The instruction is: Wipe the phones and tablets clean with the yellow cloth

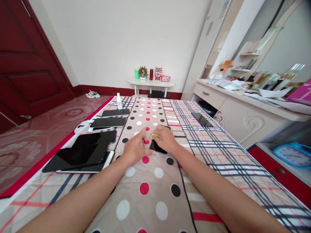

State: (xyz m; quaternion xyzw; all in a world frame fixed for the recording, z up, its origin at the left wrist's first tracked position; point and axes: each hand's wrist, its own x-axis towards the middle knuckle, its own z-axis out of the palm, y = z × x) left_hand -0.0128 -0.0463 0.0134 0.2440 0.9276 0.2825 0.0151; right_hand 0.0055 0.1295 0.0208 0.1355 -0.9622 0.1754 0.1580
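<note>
In the head view, both hands meet over a dark phone [157, 148] lying face up on the bed [218, 152], on the dotted strip of the cover near the middle. The right hand [166, 139] rests on the phone's upper part and its grip is closed on a small yellowish pad [155, 136], pressed against the screen. The left hand [135, 147] sits just beside it, fingers loosely curled and touching the phone's left edge; its grip clamps nothing, it only steadies. Along the left side of the bed lies a row of other phones [108, 122] and a larger tablet [75, 157], all face up, with a small spray bottle [119, 101] standing at the far end of the row. One more phone [202, 119] lies apart on the right side of the bed. Judging from this, the work looks like wiping screens one after another, with this phone in hand. Which of the others are already done cannot be told from here. A dresser [243, 113] stands to the right, and a small white table [150, 84] by the far wall.
</note>
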